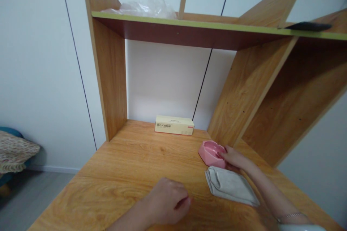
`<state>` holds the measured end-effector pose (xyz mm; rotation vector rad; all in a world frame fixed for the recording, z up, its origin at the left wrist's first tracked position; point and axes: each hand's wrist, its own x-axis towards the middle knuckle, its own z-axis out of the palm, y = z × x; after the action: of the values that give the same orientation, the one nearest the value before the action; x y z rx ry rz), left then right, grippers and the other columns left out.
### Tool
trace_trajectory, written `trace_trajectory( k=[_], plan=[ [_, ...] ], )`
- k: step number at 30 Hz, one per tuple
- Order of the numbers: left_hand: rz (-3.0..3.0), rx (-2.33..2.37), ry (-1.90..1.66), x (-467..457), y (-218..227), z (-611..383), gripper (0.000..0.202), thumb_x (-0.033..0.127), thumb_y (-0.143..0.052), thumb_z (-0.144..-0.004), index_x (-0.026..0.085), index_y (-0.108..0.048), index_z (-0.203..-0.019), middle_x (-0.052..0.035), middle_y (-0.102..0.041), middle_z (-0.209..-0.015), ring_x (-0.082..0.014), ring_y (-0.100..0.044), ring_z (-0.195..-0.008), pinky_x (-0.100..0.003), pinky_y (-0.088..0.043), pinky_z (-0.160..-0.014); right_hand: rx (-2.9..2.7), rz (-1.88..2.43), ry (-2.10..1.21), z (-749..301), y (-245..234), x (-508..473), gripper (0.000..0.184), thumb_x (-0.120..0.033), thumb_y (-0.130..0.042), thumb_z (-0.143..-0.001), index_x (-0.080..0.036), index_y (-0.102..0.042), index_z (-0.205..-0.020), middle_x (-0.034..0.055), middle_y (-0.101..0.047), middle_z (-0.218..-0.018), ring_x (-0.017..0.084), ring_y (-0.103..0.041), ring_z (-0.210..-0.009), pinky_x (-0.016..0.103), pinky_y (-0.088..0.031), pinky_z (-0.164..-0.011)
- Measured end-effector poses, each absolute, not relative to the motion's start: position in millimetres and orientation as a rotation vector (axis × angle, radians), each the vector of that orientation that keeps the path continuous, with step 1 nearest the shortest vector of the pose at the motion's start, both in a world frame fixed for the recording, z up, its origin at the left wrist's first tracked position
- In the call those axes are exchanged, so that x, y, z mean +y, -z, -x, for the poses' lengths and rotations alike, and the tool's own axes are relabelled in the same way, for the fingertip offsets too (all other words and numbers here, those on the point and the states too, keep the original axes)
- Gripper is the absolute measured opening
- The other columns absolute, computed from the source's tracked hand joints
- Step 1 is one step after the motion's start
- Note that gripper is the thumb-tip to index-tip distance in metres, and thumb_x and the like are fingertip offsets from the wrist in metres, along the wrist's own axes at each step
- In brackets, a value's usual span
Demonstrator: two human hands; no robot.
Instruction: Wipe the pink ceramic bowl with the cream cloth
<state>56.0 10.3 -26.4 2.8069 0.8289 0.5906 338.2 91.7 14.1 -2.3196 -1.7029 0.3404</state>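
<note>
A pink faceted ashtray (pixel 210 154) with notches in its rim is at the right of the desktop. My right hand (pixel 233 157) grips its right side, with the thumb inside the rim and the other fingers outside, mostly hidden. Just in front of the ashtray lies a folded light grey cloth (pixel 231 186), beneath and beside my right forearm. My left hand (pixel 170 202) is curled into a loose fist over the front middle of the desk, to the left of the cloth. Nothing shows in its fingers.
A cream cling-film box (pixel 174 125) stands at the back of the wooden desk (pixel 130 166). Overhead runs a shelf (pixel 206 25) carrying a clear plastic bag (pixel 146 7) and a dark flat object (pixel 309 26). Upright panels bound both sides. A patterned cloth (pixel 17 149) covers something at far left.
</note>
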Motion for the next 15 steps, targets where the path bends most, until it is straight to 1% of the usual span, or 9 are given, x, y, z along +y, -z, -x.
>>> trace_trajectory(
  k=[1,3,5,7,10,13,15],
  plan=[
    [-2.813,0.824,-0.576,9,27,-56,0.026,0.022,-0.039,-0.081,0.018,-0.054,-0.059,0.0004,-0.058,-0.056,-0.0090,-0.047,-0.049,-0.022,-0.026,-0.046,-1.704,2.308,-0.387,-338,-12,93,0.014,-0.016,-0.047,-0.072,-0.011,-0.060,-0.075,0.0070,-0.062,-0.053,0.016,-0.059,-0.051,0.024,-0.039,-0.048],
    [-2.815,0.825,-0.555,8,29,-57,0.026,0.023,-0.040,-0.080,0.018,-0.055,-0.059,0.0008,-0.059,-0.056,-0.0092,-0.049,-0.049,-0.021,-0.027,-0.045,-1.706,2.280,-0.480,-335,-11,93,0.017,-0.009,-0.043,-0.069,-0.012,-0.059,-0.063,0.0022,-0.054,-0.038,0.014,-0.052,-0.039,0.022,-0.035,-0.042],
    [-2.810,0.842,-0.560,8,31,-57,0.026,0.023,-0.040,-0.080,0.018,-0.056,-0.060,0.0007,-0.060,-0.056,-0.0095,-0.051,-0.050,-0.021,-0.027,-0.046,-1.719,2.239,-0.545,-328,-14,95,0.022,-0.006,-0.040,-0.068,-0.013,-0.056,-0.054,-0.0001,-0.047,-0.031,0.012,-0.048,-0.033,0.021,-0.033,-0.039],
    [-2.807,0.868,-0.575,8,32,-58,0.026,0.024,-0.041,-0.080,0.018,-0.058,-0.062,0.0004,-0.061,-0.058,-0.0099,-0.052,-0.051,-0.022,-0.028,-0.047,-1.747,2.186,-0.585,-312,-18,101,0.026,-0.006,-0.038,-0.069,-0.014,-0.055,-0.051,-0.0010,-0.045,-0.029,0.011,-0.045,-0.031,0.020,-0.032,-0.038],
    [-2.799,0.881,-0.568,8,33,-57,0.023,0.025,-0.044,-0.079,0.018,-0.059,-0.063,0.0000,-0.063,-0.061,-0.0100,-0.053,-0.051,-0.022,-0.030,-0.048,-1.825,2.077,-0.632,-270,-26,116,0.029,-0.009,-0.036,-0.071,-0.014,-0.055,-0.050,-0.0015,-0.045,-0.029,0.010,-0.045,-0.031,0.019,-0.033,-0.039],
    [-2.759,0.876,-0.541,7,35,-56,0.021,0.025,-0.046,-0.079,0.018,-0.060,-0.064,0.0002,-0.064,-0.063,-0.0095,-0.053,-0.052,-0.020,-0.033,-0.050,-1.920,1.960,-0.663,-209,-30,132,0.026,-0.011,-0.039,-0.073,-0.014,-0.059,-0.057,-0.0021,-0.049,-0.032,0.009,-0.048,-0.034,0.017,-0.035,-0.041],
    [-2.731,0.883,-0.516,7,37,-54,0.021,0.026,-0.047,-0.078,0.018,-0.060,-0.064,0.0006,-0.064,-0.064,-0.0094,-0.052,-0.053,-0.019,-0.034,-0.050,-1.976,1.910,-0.681,-168,-30,140,0.023,-0.013,-0.042,-0.074,-0.013,-0.061,-0.062,-0.0005,-0.054,-0.037,0.010,-0.052,-0.039,0.018,-0.037,-0.044]
  ],
)
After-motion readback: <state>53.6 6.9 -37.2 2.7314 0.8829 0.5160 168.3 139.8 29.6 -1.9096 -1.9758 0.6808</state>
